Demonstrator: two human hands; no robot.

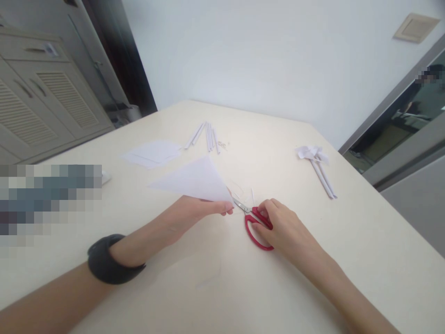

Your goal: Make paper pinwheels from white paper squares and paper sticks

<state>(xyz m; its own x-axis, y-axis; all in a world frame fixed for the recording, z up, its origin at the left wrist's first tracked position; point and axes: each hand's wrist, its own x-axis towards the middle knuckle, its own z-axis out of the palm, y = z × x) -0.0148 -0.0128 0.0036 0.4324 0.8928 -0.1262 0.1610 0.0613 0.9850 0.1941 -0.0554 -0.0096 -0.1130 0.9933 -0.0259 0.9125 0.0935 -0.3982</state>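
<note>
My left hand (194,214) pinches a folded white paper triangle (194,182) by its near corner and holds it just above the cream table (365,260). My right hand (283,227) grips the red handles of a pair of scissors (255,226) that lie on the table. The short metal blades point at the pinched corner and are slightly apart. Small paper scraps (243,190) lie just beyond the blades. A black band (107,260) sits on my left wrist.
Flat white sheets (153,153) lie at the back left, with several rolled paper sticks (208,135) behind them. A paper flower on rolled stems (318,164) lies at the right. A louvred cabinet (41,102) stands at the left, a glass door (410,116) at the right.
</note>
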